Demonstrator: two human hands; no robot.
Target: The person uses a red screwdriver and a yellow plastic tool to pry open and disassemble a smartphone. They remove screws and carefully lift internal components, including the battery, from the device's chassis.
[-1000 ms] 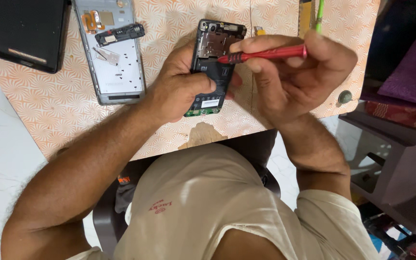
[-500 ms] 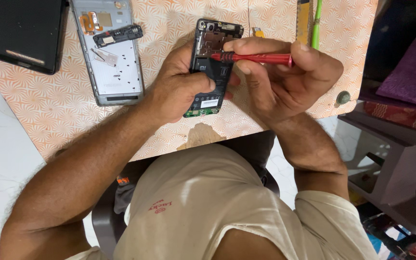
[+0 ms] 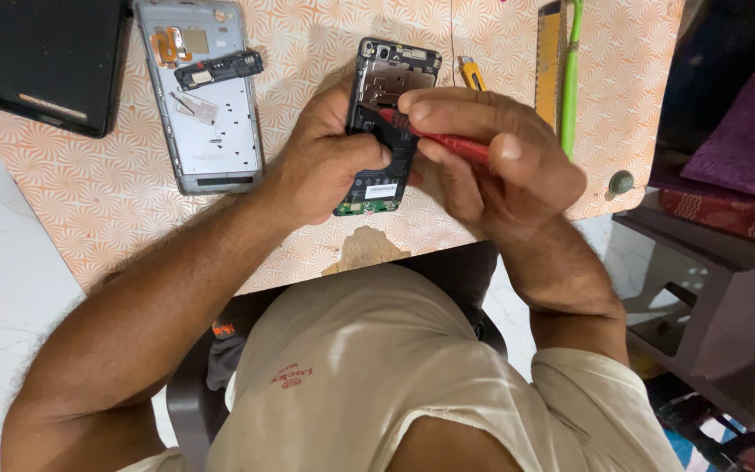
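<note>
Working on a small table (image 3: 133,218) covered in an orange-and-white fan-pattern sheet, worn through at the near edge, with pale marble-look floor to the left and grey plastic furniture plus purple cloth (image 3: 744,122) off to the right. Left hand (image 3: 329,162) wrapped round the opened phone (image 3: 386,131) near the table's middle, right hand (image 3: 491,157) pinching a red screwdriver (image 3: 447,144) with its tip on the phone's insides. Grey back cover (image 3: 211,105) and dark phone (image 3: 50,61) lying at the left, yellow cutter (image 3: 472,74) just beside the phone.
</note>
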